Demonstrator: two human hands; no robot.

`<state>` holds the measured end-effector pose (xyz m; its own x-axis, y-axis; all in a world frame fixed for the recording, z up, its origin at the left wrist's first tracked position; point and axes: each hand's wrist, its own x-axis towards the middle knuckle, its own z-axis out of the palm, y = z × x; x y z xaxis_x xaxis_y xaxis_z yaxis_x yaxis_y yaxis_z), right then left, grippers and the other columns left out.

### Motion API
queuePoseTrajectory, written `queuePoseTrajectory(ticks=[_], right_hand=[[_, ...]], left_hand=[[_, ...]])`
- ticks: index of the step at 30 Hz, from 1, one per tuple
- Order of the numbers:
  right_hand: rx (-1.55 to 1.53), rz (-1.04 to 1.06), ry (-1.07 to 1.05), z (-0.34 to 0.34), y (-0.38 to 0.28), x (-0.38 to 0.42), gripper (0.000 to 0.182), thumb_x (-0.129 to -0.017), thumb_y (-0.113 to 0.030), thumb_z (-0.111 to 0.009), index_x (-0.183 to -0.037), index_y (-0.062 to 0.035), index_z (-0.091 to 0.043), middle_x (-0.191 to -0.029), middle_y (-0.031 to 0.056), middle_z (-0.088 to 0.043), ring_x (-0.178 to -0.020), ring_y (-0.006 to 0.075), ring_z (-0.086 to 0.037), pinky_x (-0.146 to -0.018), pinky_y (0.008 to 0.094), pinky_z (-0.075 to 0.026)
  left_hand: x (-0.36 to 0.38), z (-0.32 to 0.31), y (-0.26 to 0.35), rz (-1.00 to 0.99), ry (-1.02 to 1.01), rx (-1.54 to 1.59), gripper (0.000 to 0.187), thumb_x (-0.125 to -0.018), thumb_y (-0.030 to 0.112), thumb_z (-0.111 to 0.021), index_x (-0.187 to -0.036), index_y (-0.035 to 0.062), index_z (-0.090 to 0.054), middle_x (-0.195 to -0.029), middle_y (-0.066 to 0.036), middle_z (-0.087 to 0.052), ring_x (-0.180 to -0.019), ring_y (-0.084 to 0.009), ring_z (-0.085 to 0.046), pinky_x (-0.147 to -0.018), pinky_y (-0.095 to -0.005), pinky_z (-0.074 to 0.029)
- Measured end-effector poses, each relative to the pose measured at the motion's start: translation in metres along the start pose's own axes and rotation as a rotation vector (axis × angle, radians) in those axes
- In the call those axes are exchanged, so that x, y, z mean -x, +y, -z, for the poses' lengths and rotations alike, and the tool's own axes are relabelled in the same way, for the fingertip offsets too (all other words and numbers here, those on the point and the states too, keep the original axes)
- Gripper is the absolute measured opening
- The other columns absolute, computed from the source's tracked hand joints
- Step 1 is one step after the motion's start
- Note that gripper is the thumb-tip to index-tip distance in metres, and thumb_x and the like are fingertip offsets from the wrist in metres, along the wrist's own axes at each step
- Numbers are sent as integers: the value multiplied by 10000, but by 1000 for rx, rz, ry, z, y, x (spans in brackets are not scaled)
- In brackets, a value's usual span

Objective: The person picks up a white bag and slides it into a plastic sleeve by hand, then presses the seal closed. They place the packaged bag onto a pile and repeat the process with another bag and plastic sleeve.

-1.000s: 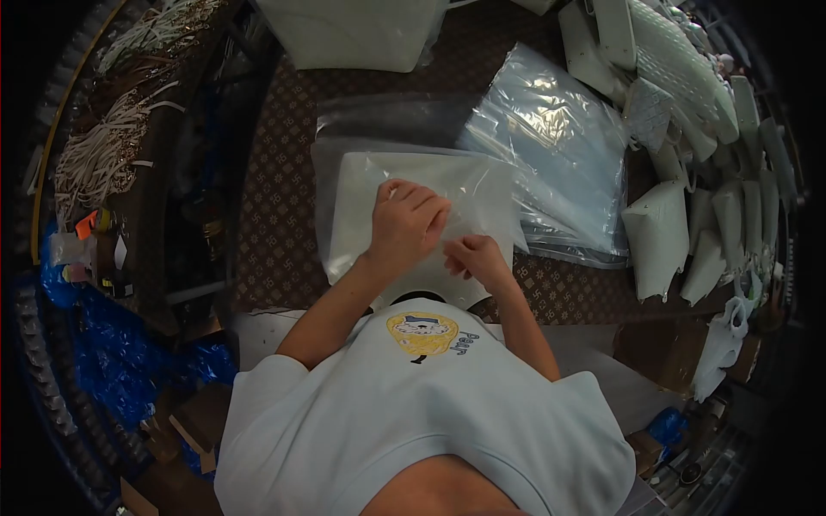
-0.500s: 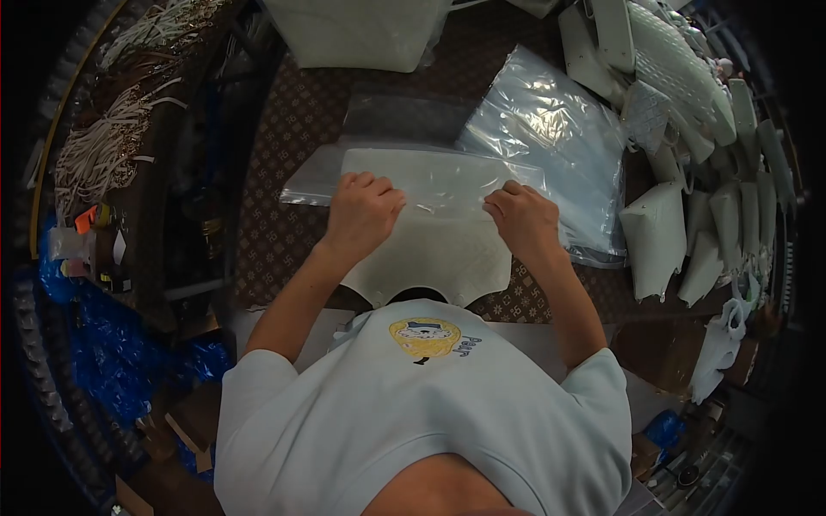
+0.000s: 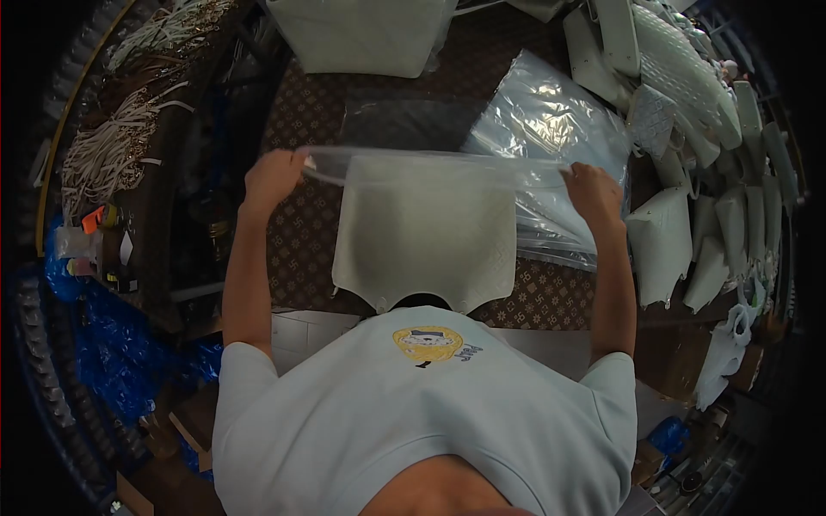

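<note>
A clear plastic bag (image 3: 465, 168) is stretched sideways between my two hands. My left hand (image 3: 274, 179) is closed on its left end, and my right hand (image 3: 595, 198) grips the right end. Under the stretched plastic lies a pale cream handbag (image 3: 423, 241), flat on the patterned table, its curved cut-out edge close to my shirt. The plastic crosses the handbag's far edge. How far it covers the handbag is hard to make out.
A stack of clear plastic bags (image 3: 551, 120) lies to the right. Beyond it, pale handbags (image 3: 661, 236) are heaped along the table's right side. Another pale handbag (image 3: 361, 34) sits at the far edge. Bundled straps (image 3: 116, 146) hang at the left.
My hands have moved apart, from near the middle of the handbag out past both its sides. The plastic has been pulled into a taut narrow band and more of the handbag shows.
</note>
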<state>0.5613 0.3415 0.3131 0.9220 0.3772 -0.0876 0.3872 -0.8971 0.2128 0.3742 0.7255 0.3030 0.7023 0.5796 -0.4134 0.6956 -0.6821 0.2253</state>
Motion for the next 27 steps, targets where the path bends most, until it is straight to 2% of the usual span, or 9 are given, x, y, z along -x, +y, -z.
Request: queuePoseTrajectory(ticks=[2, 4, 5, 7, 8, 12, 16, 19, 27], right_hand=[[-208, -54, 132, 25, 16, -3, 228, -830, -256, -564, -964, -84, -632, -776, 101, -642, -760, 255, -624, -655, 354, -485], [-410, -108, 253, 27, 21, 0, 253, -853, -249, -540, -1006, -66, -622, -787, 109, -644, -746, 247, -627, -642, 348, -491], [-800, 40, 602, 20, 21, 7, 297, -882, -272, -517, -1025, -27, -606, -787, 101, -644, -667, 208, -617, -579, 316, -482], [-1566, 174, 900, -7, 9, 4, 342, -930, -260, -474, -1096, 27, -560, -838, 66, -627, -555, 103, -560, -494, 219, -449], [-1849, 126, 670, -20, 1, 1, 330, -927, -238, -475, -1119, 21, -544, -868, 85, -628, -552, 103, -558, -496, 203, -447], [-2484, -184, -44, -104, -17, -37, 371, -917, -274, -486, -1242, -98, -452, -1180, 80, -545, -876, 172, -593, -634, 227, -515], [-2576, -154, -91, -160, -46, -68, 387, -925, -331, -456, -1255, -130, -436, -1233, 55, -502, -1042, 245, -541, -858, 318, -484], [-2532, -361, -176, -202, -58, -73, 436, -932, -382, -420, -1250, -84, -437, -1211, 79, -516, -1047, 251, -533, -916, 367, -432], [-2029, -559, -502, -182, -54, -36, 478, -931, -409, -397, -1095, 6, -567, -1021, 121, -617, -905, 225, -591, -795, 313, -470]], left_hand=[[2, 15, 3, -317, 459, 794, 375, -907, 304, -423, -814, 33, -665, -728, -75, -639, -729, -184, -609, -693, -352, -471], [14, 32, 14, -933, 1311, 806, 371, -917, 320, -421, -961, 16, -630, -713, -76, -625, -620, -120, -584, -541, -276, -456], [21, 25, 13, -930, 1307, 804, 371, -917, 320, -421, -961, 16, -630, -713, -76, -625, -620, -120, -584, -541, -276, -456], [28, -2, 10, -581, 1241, 1049, 393, -935, 317, -394, -1141, 16, -539, -820, -90, -636, -586, -104, -579, -446, -205, -414], [9, -22, 11, -678, 1075, 1176, 404, -943, 299, -397, -1244, 37, -456, -905, -103, -635, -609, -123, -600, -411, -193, -410], [-54, -89, 26, -32, 219, 2033, 406, -910, 249, -507, -1259, 52, -442, -1132, -93, -566, -834, -190, -620, -617, -232, -518], [-116, -133, 14, -187, 90, 2032, 434, -887, 267, -550, -1254, 60, -448, -1201, -97, -520, -996, -202, -568, -792, -289, -504], [-125, -151, 14, 39, 23, 1784, 459, -874, 336, -566, -1217, 43, -480, -1189, -101, -529, -1072, -192, -524, -852, -321, -475], [-68, -137, 11, 267, -244, 1447, 755, -842, 587, -442, -1251, -47, -459, -1222, -118, -525, -1131, -264, -475, -977, -323, -328]])
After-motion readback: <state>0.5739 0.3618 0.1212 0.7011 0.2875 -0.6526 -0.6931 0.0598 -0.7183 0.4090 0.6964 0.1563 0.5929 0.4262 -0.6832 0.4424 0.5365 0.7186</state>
